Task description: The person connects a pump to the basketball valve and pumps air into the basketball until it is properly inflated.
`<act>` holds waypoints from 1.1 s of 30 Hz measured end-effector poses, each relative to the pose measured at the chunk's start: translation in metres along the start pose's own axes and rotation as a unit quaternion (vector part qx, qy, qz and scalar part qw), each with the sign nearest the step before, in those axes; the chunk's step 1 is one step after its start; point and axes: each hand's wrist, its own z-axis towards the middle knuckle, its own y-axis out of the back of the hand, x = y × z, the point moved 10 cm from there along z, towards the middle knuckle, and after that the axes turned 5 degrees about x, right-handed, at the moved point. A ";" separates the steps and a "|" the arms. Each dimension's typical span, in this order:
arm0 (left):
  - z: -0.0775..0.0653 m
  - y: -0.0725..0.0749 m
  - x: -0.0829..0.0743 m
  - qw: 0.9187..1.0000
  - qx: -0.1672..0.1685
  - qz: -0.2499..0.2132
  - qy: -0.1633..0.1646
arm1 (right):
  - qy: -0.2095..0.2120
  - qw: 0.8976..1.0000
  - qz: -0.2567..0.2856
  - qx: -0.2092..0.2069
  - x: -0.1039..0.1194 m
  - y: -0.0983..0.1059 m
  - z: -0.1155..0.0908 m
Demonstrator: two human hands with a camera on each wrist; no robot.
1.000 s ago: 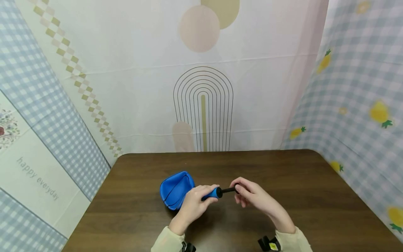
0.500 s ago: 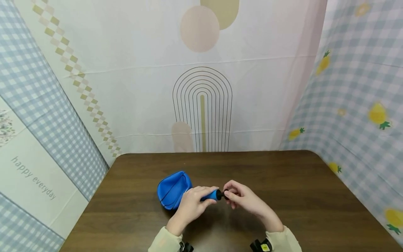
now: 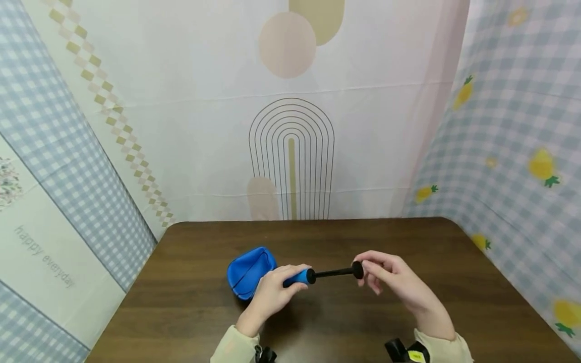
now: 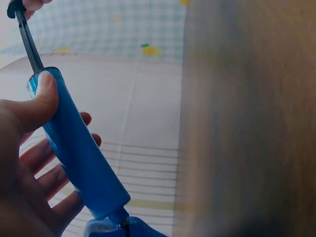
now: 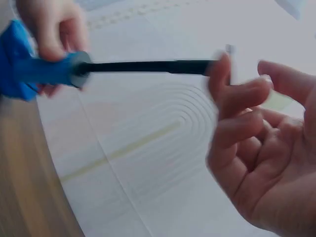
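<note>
Pumping looks approx. mid-job. Nearest, L hand (image 3: 272, 291) is wrapped round the blue pump barrel (image 3: 297, 278); R hand (image 3: 394, 277), at its 3 o'clock, has fingers hooked on the black knob (image 3: 357, 269), rod (image 3: 333, 273) well out. Beyond, at L hand's 10 o'clock, the blue ball (image 3: 247, 273) sits on the tabletop (image 3: 354, 322), nozzle (image 4: 117, 215) up against it; can't tell if it's in. Done, I'd judge: hookup. Remaining: prob. most of the inflating, as the ball's upper side is caved in, nowhere nr. round.
</note>
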 end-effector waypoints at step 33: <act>0.001 -0.013 -0.010 1.000 0.001 0.012 -0.026 | -0.034 0.992 -0.083 0.091 -0.051 -0.041 0.029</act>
